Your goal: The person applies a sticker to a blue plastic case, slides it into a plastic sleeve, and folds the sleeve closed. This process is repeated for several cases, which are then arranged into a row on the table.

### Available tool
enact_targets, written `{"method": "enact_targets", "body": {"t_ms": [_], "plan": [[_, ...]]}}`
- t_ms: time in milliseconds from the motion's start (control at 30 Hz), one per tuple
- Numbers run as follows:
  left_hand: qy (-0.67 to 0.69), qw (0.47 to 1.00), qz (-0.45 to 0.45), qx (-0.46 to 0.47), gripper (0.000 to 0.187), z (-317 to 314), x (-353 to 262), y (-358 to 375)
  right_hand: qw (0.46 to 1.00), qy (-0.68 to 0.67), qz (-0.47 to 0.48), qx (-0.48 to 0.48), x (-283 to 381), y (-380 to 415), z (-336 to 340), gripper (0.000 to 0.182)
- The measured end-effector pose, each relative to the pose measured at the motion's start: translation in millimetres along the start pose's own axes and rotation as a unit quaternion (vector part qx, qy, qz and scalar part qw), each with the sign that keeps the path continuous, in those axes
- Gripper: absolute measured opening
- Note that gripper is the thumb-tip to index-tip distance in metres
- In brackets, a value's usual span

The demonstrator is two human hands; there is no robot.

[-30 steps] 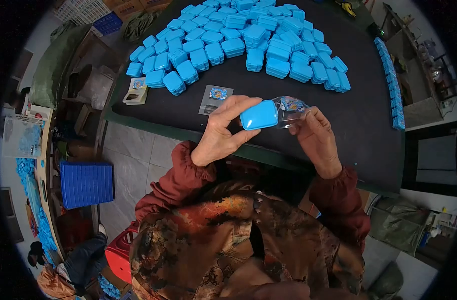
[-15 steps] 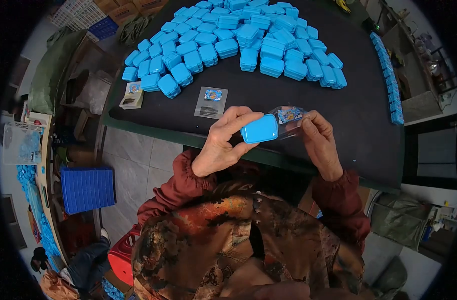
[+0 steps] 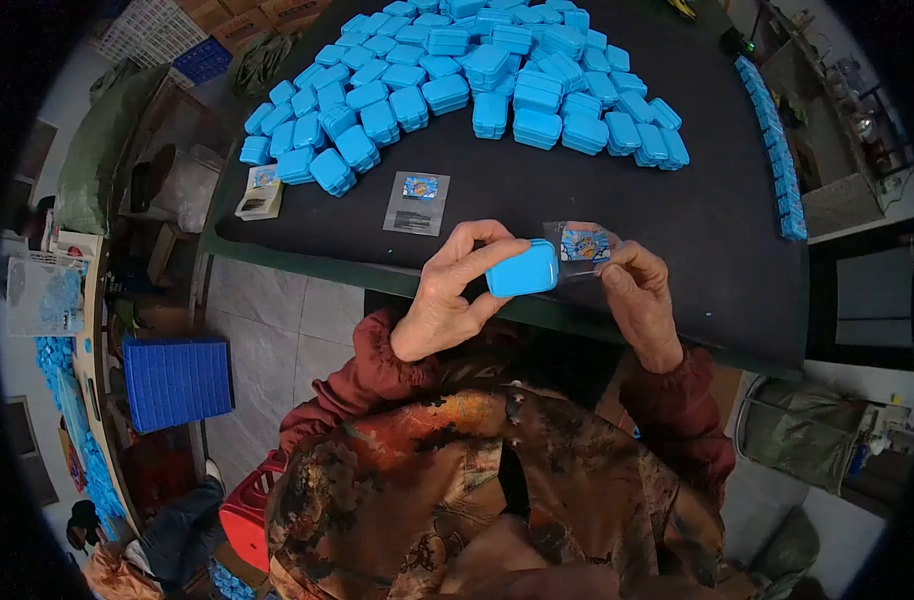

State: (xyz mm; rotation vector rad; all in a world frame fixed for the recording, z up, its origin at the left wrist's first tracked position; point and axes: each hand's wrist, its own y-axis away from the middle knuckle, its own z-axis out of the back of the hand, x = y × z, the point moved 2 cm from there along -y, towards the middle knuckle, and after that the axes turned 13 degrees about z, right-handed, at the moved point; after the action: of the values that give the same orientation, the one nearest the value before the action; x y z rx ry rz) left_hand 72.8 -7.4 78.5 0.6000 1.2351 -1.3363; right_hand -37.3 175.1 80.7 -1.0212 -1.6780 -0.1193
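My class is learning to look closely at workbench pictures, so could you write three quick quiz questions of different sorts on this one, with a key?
1. True or false: the left hand holds a blue case between thumb and fingers.

2. What does the right hand hold?
A) A red stool
B) A clear printed bag
C) A green sack

3. Fill in the blank: a second bag, lying flat on the dark table, is nearer to the ____ hand.

Key: 1. True. 2. B. 3. left.
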Motion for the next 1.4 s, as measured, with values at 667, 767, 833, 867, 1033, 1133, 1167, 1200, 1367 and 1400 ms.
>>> {"method": "enact_targets", "body": {"t_ms": [667,767,833,867,1033,1133,1167,1200,1367,1400], "plan": [[0.279,0.925,0.245,0.078,0.046,5,14,-2,0.98,0.145,-0.07,0.119,18,-9,2,0.011],[0.284,0.926,0.236,0.072,0.046,3,12,-3,0.988,0.096,-0.089,0.076,14,-9,-2,0.009],[0.297,0.928,0.215,0.062,0.046,-1,8,-4,0.994,0.076,-0.081,0.025,15,-9,-3,0.01],[0.31,0.929,0.194,0.052,0.045,-3,6,-4,0.993,0.076,-0.081,0.025,11,-8,-1,0.01],[0.291,0.938,0.178,0.053,0.046,-6,5,-1,0.999,0.035,-0.038,0.013,-4,1,7,0.013],[0.231,0.961,0.142,0.048,0.046,-9,10,0,0.999,0.028,-0.02,0.004,-1,2,-1,0.013],[0.178,0.976,0.118,0.048,0.046,-9,11,0,0.999,0.028,-0.02,0.005,-1,2,0,0.013],[0.179,0.976,0.117,0.048,0.046,-10,10,0,0.999,0.033,-0.015,0.003,-2,2,2,0.014],[0.148,0.987,0.066,0.009,0.046,-13,10,0,0.998,0.052,-0.013,0.024,0,-1,1,0.011],[0.148,0.987,0.066,0.008,0.046,-13,10,0,0.995,0.095,-0.038,0.017,3,0,2,0.01]]}}
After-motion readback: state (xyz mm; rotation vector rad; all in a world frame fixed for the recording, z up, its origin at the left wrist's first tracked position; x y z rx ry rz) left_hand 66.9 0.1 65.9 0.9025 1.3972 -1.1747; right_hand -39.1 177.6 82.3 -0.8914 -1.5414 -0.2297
